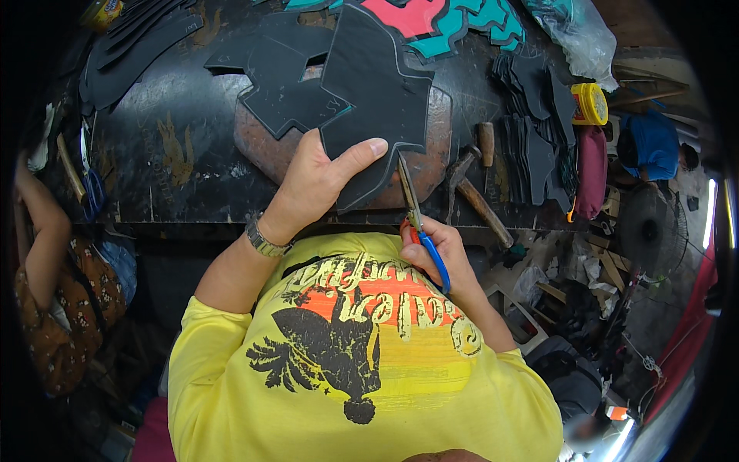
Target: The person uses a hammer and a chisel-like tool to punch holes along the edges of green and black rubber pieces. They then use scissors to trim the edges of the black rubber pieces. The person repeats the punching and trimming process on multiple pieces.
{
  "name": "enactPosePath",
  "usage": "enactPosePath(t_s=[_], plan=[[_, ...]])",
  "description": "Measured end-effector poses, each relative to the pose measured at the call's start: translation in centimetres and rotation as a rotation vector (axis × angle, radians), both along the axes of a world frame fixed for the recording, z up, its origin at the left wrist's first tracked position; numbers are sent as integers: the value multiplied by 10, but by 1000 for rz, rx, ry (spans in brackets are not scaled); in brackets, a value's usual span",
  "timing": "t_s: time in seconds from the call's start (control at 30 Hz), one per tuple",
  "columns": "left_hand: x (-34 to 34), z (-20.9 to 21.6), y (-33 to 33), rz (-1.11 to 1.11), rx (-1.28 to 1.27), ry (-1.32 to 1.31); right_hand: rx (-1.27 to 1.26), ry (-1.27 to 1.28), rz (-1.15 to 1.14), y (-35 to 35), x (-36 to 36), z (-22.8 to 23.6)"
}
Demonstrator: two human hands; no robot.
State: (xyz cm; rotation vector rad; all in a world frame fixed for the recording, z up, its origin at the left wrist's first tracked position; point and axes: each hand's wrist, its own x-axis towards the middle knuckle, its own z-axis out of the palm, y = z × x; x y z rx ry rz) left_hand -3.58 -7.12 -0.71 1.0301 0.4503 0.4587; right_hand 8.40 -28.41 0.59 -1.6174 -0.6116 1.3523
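My left hand [312, 181] grips a large black sheet piece [373, 77] by its near part, thumb on top and fingers hidden beneath. Pale lines are drawn along the sheet's edges. In my right hand [446, 248] is a pair of scissors [409, 189] with red and blue handles. Its blades point away from me, the tips at the sheet's near right edge by a notch. Whether they are parted is hard to tell. Under the sheet lies a worn brown slab [258, 146], and another black cut piece [269, 77] rests to the left.
Right of the slab lie a hammer [483, 206] and a short wooden handle [485, 142]. Stacked black pieces [531, 146], a yellow tub [590, 105] and a maroon roll [591, 173] stand farther right. Pink pieces [408, 15] lie beyond. Blue-handled scissors [94, 192] lie left, near another person [77, 308].
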Motion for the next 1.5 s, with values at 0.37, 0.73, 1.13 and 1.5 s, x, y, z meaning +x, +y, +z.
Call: enactPosePath(t_s=[0.37, 0.73, 1.13, 1.5], plan=[[0, -2, 1, -9, -71, -2, 7, -14, 26, -2, 4, -3], [0, -2, 1, 3, -108, 18, 3, 50, 31, -1, 6, 1], [-2, 0, 10, -36, -15, 47, 4, 24, 23, -11, 9, -11], [-17, 23, 27, -581, 599, 212, 387, -110, -426, 27, 52, 28]])
